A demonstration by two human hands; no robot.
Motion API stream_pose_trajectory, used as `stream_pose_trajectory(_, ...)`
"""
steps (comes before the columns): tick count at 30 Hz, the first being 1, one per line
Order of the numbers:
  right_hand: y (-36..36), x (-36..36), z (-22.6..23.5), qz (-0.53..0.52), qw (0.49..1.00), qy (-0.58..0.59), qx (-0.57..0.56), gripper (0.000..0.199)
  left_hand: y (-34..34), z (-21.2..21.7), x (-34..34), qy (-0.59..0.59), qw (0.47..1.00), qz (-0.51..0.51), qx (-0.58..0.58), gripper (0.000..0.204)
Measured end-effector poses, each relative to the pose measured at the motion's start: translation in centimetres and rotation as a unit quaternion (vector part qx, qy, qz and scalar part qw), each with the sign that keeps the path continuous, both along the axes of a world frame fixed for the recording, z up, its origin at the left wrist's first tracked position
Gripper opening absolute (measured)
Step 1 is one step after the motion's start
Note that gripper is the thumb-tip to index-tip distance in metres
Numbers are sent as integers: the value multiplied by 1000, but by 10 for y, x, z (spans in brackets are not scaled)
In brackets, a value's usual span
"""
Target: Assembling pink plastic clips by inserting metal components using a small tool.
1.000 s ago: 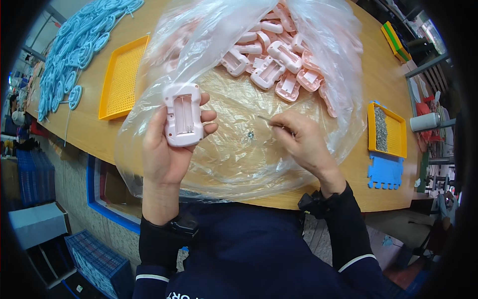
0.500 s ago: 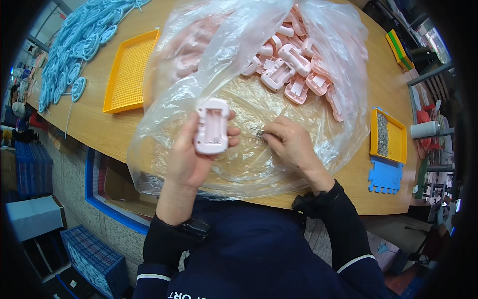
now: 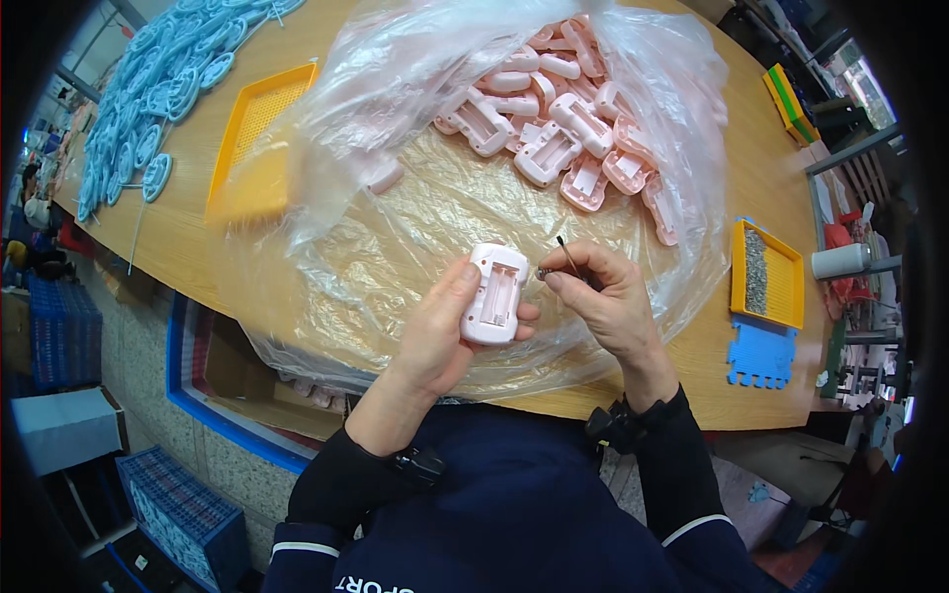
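A light-brown wooden worktop [image 3: 183, 247] spans the frame, its edges bowed by the lens. Grey, speckled floor [image 3: 198, 425] shows at lower left, beside a blue-rimmed bin [image 3: 227, 425] partly under the worktop. Blue crates [image 3: 64, 341] are stacked along the left side, with another patterned blue crate [image 3: 188, 524] at lower left and a pale-topped box [image 3: 64, 425] near it. Grey metal bars [image 3: 855, 148] cross the right edge. A bright, pale patch [image 3: 865, 84] glows at upper right, too blurred to identify.

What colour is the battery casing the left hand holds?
The battery casing is pale pink; see head view.
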State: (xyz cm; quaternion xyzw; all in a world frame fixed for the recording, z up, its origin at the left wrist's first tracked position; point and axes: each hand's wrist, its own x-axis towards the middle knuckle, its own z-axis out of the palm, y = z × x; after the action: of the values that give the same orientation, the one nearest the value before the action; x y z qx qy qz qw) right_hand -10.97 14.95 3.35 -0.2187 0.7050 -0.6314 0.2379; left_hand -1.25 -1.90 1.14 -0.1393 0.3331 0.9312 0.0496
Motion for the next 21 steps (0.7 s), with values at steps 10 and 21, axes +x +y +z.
stream_pose_trajectory(10, -12, 0, 10, 42, 950, 303, 56, 22, 7, 6, 1, -9, 998, -30, 53, 37)
stream_pose_trajectory(21, -16, -8, 14, 86, 862, 488, 106, 25, 5, 10, 4, -1, 997, -63, 51, 42)
